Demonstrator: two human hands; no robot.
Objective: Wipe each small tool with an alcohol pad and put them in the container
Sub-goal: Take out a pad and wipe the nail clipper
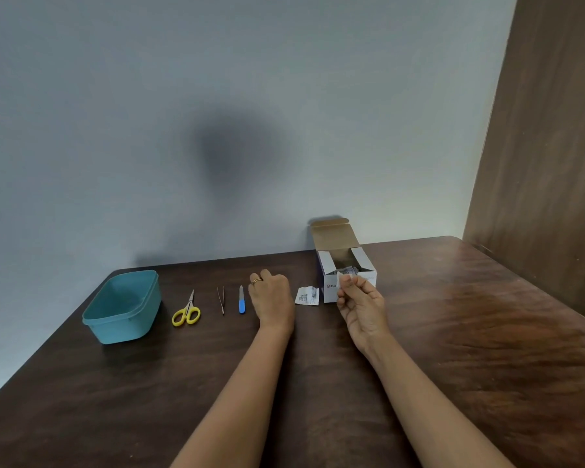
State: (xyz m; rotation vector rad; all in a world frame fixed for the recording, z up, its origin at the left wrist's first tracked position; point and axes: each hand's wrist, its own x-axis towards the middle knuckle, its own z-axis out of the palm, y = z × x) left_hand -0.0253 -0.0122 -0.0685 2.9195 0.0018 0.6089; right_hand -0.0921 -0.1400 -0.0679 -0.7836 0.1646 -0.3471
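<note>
Alcohol pad [347, 278], small and white, is pinched between the thumb and fingertips of the right hand [362, 305], which is raised above a dark wooden table [453, 349] with the palm turned toward the person. Just beyond that hand stands an open white cardboard box [329, 292], its lid flap tipped back and more packets showing inside.

The left hand [272, 298] rests on the table, back upward, fingers curled under into a loose fist with nothing showing in it; a ring sits on one finger. Between the two hands, nearer the right one, lies a torn white wrapper [307, 296], flat on the table.

To the left of the left hand the small tools lie in a row, apart from one another. Closest is a nail file [241, 299] with a blue handle, next a pair of thin metal tweezers [221, 299], then scissors [186, 312] with yellow handles, blades closed and pointing away. Farthest from the left hand, past the scissors, sits a teal plastic container [125, 327], open-topped and with no tools inside it.

A pale grey wall [217, 96] rises behind the table.
</note>
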